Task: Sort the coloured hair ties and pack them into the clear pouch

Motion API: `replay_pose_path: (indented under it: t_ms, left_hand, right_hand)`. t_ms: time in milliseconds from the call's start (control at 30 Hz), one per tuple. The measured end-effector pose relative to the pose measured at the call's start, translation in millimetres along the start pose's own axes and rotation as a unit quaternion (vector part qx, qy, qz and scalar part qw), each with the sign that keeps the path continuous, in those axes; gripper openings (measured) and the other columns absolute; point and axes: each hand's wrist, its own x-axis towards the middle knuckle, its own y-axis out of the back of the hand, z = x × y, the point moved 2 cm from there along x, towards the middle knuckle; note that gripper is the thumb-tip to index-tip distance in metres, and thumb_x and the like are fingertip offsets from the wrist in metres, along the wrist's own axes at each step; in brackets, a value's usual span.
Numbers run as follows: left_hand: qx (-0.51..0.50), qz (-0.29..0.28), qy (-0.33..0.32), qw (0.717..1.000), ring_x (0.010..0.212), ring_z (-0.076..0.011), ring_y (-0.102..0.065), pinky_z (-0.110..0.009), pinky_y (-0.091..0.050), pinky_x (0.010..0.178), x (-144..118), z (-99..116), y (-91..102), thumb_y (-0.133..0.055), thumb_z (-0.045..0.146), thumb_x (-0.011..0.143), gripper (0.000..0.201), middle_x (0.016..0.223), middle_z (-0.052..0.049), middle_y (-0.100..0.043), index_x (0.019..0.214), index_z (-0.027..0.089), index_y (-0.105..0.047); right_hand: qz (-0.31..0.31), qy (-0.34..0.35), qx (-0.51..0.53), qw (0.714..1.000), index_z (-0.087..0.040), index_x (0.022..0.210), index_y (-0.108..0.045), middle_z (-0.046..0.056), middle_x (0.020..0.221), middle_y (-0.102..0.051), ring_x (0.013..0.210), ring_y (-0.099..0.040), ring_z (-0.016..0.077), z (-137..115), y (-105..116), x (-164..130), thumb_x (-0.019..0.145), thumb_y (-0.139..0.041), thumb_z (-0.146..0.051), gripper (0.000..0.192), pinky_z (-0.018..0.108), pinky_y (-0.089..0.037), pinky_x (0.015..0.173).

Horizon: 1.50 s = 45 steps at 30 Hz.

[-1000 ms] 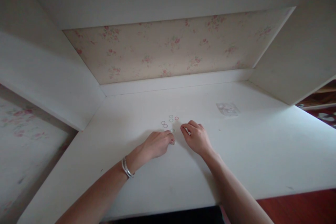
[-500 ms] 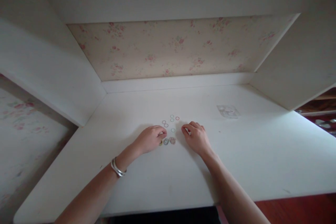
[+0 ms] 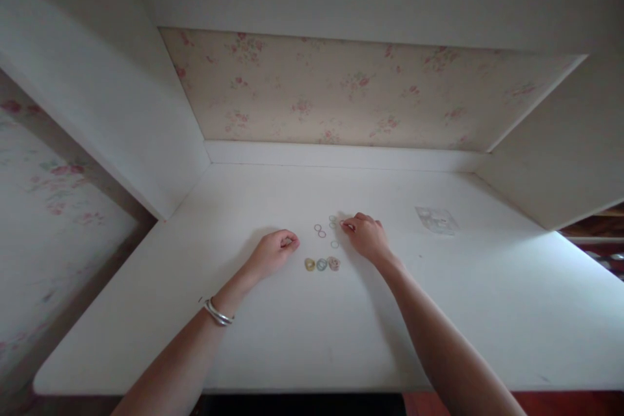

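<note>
I see thin loose rings (image 3: 325, 229) beside my right fingertips; three thicker rings (image 3: 322, 264) lie in a row nearer me.

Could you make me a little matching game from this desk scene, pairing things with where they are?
Things:
1. clear packet
2. bracelet
3. three thick rings
4. red ring

Places:
A. in a row between the two hands
B. at the right hand's fingertips
C. far right on the desk
D. on the left wrist

Pairs: 1-C, 2-D, 3-A, 4-B
</note>
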Motion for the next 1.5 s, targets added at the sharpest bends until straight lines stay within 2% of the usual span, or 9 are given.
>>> replay_pose_path:
  t_ms: [133, 333, 433, 533, 633, 767, 1233, 1400, 1500]
  left_hand:
    - [0.009, 0.001, -0.008, 1.000, 0.072, -0.0160, -0.063, -0.025, -0.047, 0.067, -1, 0, -0.4, -0.052, 0.037, 0.082, 0.026, 0.081, -0.003, -0.069, 0.090, 0.017, -0.066]
    - [0.007, -0.005, -0.019, 1.000, 0.077, -0.0171, -0.065, -0.027, -0.048, 0.071, -1, -2, -0.9, -0.051, 0.036, 0.083, 0.025, 0.086, -0.004, -0.071, 0.091, 0.018, -0.067]
    - [0.000, -0.012, -0.019, 1.000, 0.077, -0.0170, -0.065, -0.026, -0.048, 0.070, 0, -2, -0.7, -0.052, 0.035, 0.082, 0.025, 0.086, -0.004, -0.071, 0.091, 0.017, -0.067]
    - [0.001, -0.016, -0.016, 1.000, 0.076, -0.0165, -0.064, -0.025, -0.048, 0.069, 2, -1, 0.0, -0.052, 0.035, 0.082, 0.025, 0.086, -0.004, -0.070, 0.090, 0.017, -0.067]
    - [0.001, -0.013, -0.017, 1.000, 0.074, -0.0160, -0.063, -0.024, -0.047, 0.067, 3, 0, 0.6, -0.052, 0.036, 0.082, 0.026, 0.084, -0.004, -0.070, 0.090, 0.016, -0.067]
    - [0.001, -0.008, -0.018, 1.000, 0.071, -0.0156, -0.062, -0.024, -0.045, 0.063, 4, -1, 0.5, -0.052, 0.037, 0.082, 0.027, 0.081, -0.003, -0.069, 0.091, 0.016, -0.066]
    - [-0.014, -0.012, -0.014, 1.000, 0.079, -0.0173, -0.064, -0.025, -0.047, 0.069, 3, 0, 0.7, -0.052, 0.038, 0.082, 0.027, 0.089, -0.004, -0.071, 0.093, 0.017, -0.066]
    - [-0.016, -0.017, -0.021, 1.000, 0.081, -0.0173, -0.065, -0.025, -0.047, 0.071, 3, -2, 0.4, -0.053, 0.039, 0.082, 0.028, 0.091, -0.005, -0.071, 0.093, 0.017, -0.066]
    - [-0.015, -0.018, -0.022, 0.999, 0.081, -0.0174, -0.064, -0.025, -0.047, 0.070, 4, -3, 0.3, -0.052, 0.038, 0.082, 0.028, 0.091, -0.004, -0.070, 0.093, 0.017, -0.066]
  right_hand:
    - [-0.040, 0.019, -0.033, 0.998, -0.024, 0.089, -0.070, 0.006, 0.092, -0.064, 0.086, -0.059, 0.0180, -4, 1, 10, 0.091, -0.044, -0.025, 0.026, 0.030, -0.034, 0.073]
    - [-0.051, 0.030, -0.064, 0.996, -0.015, 0.089, -0.064, 0.013, 0.094, -0.061, 0.083, -0.058, 0.0206, -16, 4, 7, 0.090, -0.041, -0.016, 0.023, 0.033, -0.032, 0.071]
    - [-0.013, 0.034, -0.071, 0.997, -0.015, 0.092, -0.061, 0.012, 0.095, -0.059, 0.083, -0.057, 0.0206, -24, 10, -8, 0.093, -0.037, -0.018, 0.024, 0.034, -0.031, 0.071]
    - [0.027, 0.059, -0.023, 0.998, -0.019, 0.095, -0.058, 0.008, 0.095, -0.059, 0.082, -0.056, 0.0185, -33, 16, -35, 0.095, -0.037, -0.023, 0.022, 0.032, -0.030, 0.072]
    - [0.019, 0.112, 0.028, 0.993, -0.020, 0.096, -0.057, 0.005, 0.093, -0.058, 0.082, -0.055, 0.0166, -41, 17, -63, 0.097, -0.037, -0.026, 0.021, 0.031, -0.031, 0.075]
    - [0.008, 0.153, 0.024, 0.988, -0.021, 0.097, -0.057, 0.004, 0.089, -0.058, 0.081, -0.053, 0.0170, -45, 18, -85, 0.097, -0.036, -0.026, 0.022, 0.032, -0.029, 0.078]
    - [-0.020, 0.176, 0.020, 0.984, -0.022, 0.096, -0.059, 0.003, 0.090, -0.058, 0.081, -0.054, 0.0163, -43, 9, -85, 0.096, -0.038, -0.021, 0.021, 0.031, -0.029, 0.077]
    - [-0.010, 0.171, 0.038, 0.985, -0.021, 0.094, -0.059, 0.004, 0.090, -0.059, 0.082, -0.055, 0.0158, -41, 9, -84, 0.096, -0.038, -0.022, 0.021, 0.031, -0.030, 0.078]
    - [0.007, 0.144, 0.057, 0.988, -0.021, 0.094, -0.058, 0.004, 0.091, -0.060, 0.081, -0.055, 0.0155, -35, 12, -81, 0.096, -0.037, -0.023, 0.021, 0.031, -0.032, 0.078]
